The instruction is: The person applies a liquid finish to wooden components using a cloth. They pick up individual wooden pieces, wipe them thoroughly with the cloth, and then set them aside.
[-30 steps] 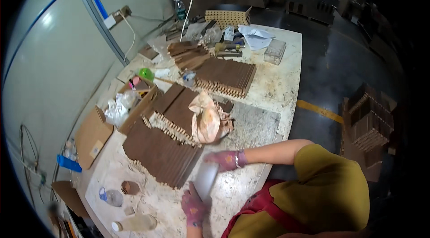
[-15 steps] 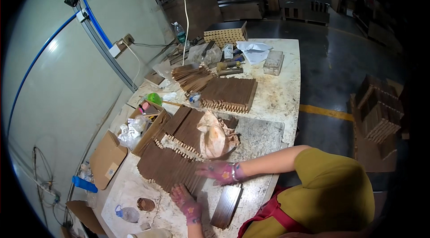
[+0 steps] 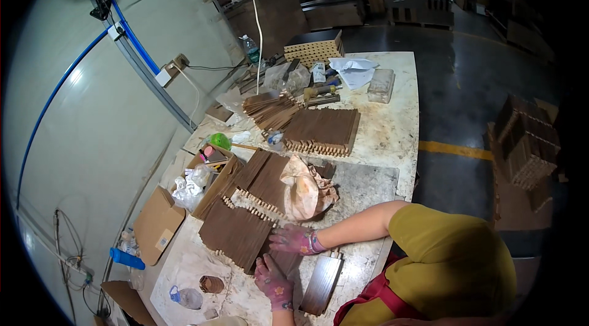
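Both my hands wear pink-purple patterned gloves. My right hand [image 3: 294,241] lies with its fingers stretched over a few dark brown wooden slats [image 3: 286,260]. Nearer to me, my left hand [image 3: 273,282] has its fingers stretched against the lower end of the same slats, beside the row's corner. Immediately left of both hands is a broad row of dark slats [image 3: 233,231] laid side by side, with pale tenon-like ends. A separate dark wooden board [image 3: 322,283] lies right of my left hand. Beyond my right hand sits a crumpled, stained pale cloth [image 3: 307,188].
An open cardboard box [image 3: 216,188] of odds and ends stands left of the slats. A bottle [image 3: 187,297] and a brown round container [image 3: 211,284] stand front left. Further back are another slat stack [image 3: 322,130], a clear block [image 3: 381,86] and white paper [image 3: 354,72].
The slats by my hands were fanned beside the row; now a straight edge of the row shows with a few slats apart from it. My left hand's fingers have drawn closer together. The view has shifted slightly.
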`<action>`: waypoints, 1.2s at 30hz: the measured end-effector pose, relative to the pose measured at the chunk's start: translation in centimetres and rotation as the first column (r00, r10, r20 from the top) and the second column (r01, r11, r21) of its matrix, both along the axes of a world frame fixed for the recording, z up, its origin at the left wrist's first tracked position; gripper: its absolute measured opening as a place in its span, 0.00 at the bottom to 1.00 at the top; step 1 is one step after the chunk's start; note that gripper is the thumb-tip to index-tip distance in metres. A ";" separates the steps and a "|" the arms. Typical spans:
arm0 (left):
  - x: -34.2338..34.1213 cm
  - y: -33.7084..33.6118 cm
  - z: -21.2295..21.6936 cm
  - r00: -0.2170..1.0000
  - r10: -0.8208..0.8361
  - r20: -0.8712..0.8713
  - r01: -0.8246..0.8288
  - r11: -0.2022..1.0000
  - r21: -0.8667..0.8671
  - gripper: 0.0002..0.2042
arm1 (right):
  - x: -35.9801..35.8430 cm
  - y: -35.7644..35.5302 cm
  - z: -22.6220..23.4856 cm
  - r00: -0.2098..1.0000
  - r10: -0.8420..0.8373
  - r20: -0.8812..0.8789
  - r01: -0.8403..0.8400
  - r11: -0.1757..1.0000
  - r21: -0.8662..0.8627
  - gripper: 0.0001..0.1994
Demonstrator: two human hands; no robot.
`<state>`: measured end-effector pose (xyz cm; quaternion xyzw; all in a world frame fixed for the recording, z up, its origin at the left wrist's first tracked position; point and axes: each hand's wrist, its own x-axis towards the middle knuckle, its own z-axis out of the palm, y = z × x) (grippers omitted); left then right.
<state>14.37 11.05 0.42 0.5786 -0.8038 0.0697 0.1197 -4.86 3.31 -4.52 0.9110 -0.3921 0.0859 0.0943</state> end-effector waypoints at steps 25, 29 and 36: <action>2.0 2.2 11.7 0.771 0.322 -0.550 0.490 0.253 0.835 0.43 | 0.3 1.3 16.6 0.942 0.329 -0.066 0.064 0.019 0.998 0.39; 2.2 4.3 9.9 0.775 0.314 -0.548 0.515 0.188 0.837 0.35 | 1.2 3.5 11.8 0.928 0.362 -0.085 0.046 0.116 0.992 0.33; 4.0 3.3 7.9 0.807 0.325 -0.493 0.492 0.091 0.866 0.36 | -3.9 6.3 10.6 0.940 0.198 0.277 -0.324 0.772 0.547 0.36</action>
